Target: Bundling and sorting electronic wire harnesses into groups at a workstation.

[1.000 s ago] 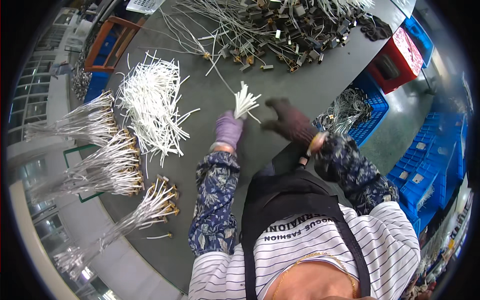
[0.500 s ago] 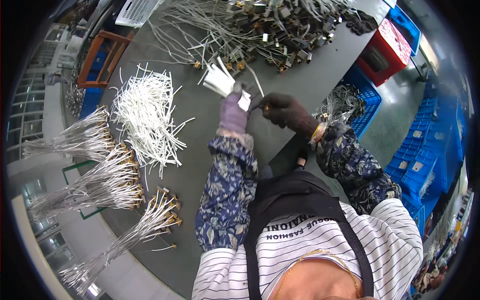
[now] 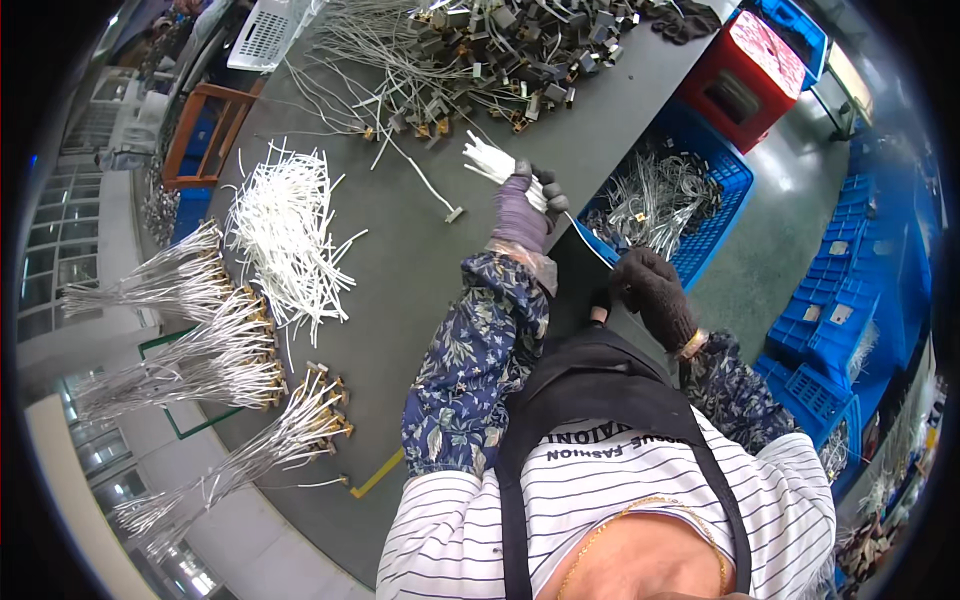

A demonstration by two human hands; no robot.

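Note:
My left hand (image 3: 530,208), in a purple and grey glove, is closed around a bundle of thin white tubes (image 3: 487,160) above the grey table. To its right and nearer to me, my right hand (image 3: 652,292) in a dark brown glove is curled into a pinch. A thin white strand (image 3: 590,243) stretches between the two hands; whether it is a bare wire or a sleeved one cannot be made out. The right fingertips are partly hidden. Beyond my left hand, a single white wire with a small connector (image 3: 454,214) lies on the table.
Loose white tubes (image 3: 290,240) are heaped on the left. Several bundles of sleeved wires (image 3: 235,375) lie along the left table edge. A large pile of wired dark parts (image 3: 500,60) covers the far side. Right of the table stand a blue crate (image 3: 735,200) of wires and a red box (image 3: 740,85).
Both hands have moved right, and my right hand has drawn away from the left, toward me. The strand is now stretched between them. A wire with a connector now shows on the table.

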